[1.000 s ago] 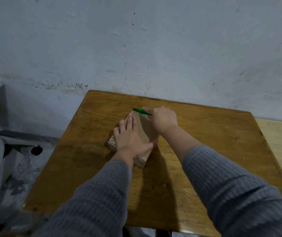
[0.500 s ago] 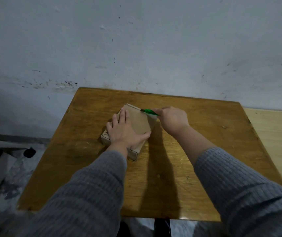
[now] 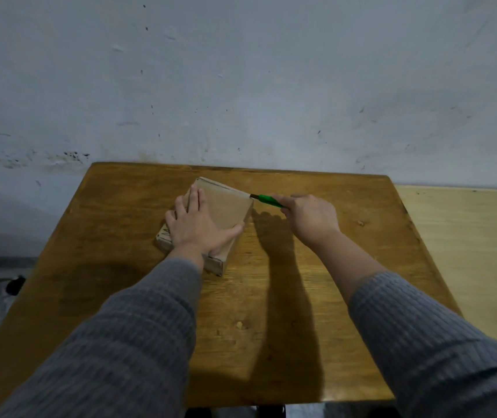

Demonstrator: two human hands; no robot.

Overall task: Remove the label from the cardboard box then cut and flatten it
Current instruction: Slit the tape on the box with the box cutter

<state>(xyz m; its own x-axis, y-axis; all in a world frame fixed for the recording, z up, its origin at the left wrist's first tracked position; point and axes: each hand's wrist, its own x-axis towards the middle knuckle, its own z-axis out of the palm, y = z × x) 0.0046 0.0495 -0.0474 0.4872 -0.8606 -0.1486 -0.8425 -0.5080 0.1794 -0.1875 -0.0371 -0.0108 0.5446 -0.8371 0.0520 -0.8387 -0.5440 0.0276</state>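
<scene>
A small brown cardboard box [image 3: 226, 206] lies flat on the wooden table [image 3: 271, 297], turned at an angle. My left hand [image 3: 196, 226] presses flat on its top, fingers straight and thumb spread toward the right edge. My right hand [image 3: 309, 217] grips a green-handled cutter [image 3: 267, 200]. The cutter's dark tip touches the box's far right corner. No label shows on the visible top of the box.
A pale wall [image 3: 241, 86] rises right behind the table's far edge. A lighter wooden surface [image 3: 467, 251] adjoins the table on the right. The floor and a dark round object [image 3: 15, 285] show at the lower left.
My right hand has drawn the cutter rightward along the box's far edge, from near its middle to the right corner. My left hand keeps pressing on the box.
</scene>
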